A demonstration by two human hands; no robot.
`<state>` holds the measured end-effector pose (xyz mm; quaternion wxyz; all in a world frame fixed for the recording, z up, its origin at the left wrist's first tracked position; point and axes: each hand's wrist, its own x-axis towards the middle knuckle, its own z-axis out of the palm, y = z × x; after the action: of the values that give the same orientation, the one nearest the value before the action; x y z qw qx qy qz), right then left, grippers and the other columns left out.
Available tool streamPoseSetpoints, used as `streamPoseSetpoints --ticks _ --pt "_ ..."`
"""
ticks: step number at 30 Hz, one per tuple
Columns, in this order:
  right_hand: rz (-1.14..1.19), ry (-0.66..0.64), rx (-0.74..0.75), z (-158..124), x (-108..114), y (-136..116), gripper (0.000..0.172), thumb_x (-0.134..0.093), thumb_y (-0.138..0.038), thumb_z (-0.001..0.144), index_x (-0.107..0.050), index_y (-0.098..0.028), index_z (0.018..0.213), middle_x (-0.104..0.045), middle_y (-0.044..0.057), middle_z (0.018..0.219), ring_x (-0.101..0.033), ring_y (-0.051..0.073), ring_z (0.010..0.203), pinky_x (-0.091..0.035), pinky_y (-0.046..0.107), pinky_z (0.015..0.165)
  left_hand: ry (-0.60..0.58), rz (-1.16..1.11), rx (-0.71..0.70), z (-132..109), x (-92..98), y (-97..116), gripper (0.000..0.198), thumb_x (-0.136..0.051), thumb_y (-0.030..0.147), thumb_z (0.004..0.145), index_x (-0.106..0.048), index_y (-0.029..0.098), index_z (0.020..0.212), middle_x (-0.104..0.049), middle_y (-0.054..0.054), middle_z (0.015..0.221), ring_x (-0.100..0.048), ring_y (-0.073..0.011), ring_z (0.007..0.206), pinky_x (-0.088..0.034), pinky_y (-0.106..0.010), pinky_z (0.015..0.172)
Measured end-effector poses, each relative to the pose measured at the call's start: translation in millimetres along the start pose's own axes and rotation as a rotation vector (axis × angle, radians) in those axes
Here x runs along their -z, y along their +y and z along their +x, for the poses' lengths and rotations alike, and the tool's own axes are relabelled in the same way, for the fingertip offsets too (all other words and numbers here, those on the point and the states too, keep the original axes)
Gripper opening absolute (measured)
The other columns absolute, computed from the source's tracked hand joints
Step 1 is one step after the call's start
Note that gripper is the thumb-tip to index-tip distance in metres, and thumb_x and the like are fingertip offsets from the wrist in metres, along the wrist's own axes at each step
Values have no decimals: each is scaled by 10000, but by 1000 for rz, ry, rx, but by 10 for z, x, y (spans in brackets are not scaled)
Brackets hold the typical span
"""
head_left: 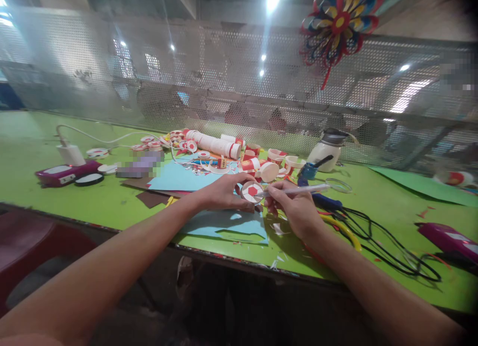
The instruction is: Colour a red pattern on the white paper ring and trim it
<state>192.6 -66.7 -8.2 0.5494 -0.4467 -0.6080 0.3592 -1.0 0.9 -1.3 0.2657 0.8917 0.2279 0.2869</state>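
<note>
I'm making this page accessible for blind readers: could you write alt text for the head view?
A left hand holds a white disc with a red centre, while the right hand holds a pen-like tool, its tip at the disc. Around them on a green table are blue paper and paper cups.

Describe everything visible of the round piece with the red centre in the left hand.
The round piece is a small, flat-faced disc, apparently paper or card. Its face is white with a red, roughly hexagonal patch in the middle and thin dark lines running outward, rather like a football. It is held up, face towards the camera, above the cut blue sheet. The left hand grips it at its left side. The pen-like tool in the right hand points at its right part; contact is unclear.
</note>
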Motion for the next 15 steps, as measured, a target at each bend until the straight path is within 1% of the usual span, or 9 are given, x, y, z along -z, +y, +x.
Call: streamPoseSetpoints --ticks 15 --pt "-31 -25 -6 -7 -1 -24 206 -628 -364 799 -602 -168 741 -619 -9 555 -533 105 461 -415 243 437 0 23 -11 4 0 -26 515 -716 447 706 -568 210 1138 -656 -38 1042 -605 -176 890 -476 -301 769"
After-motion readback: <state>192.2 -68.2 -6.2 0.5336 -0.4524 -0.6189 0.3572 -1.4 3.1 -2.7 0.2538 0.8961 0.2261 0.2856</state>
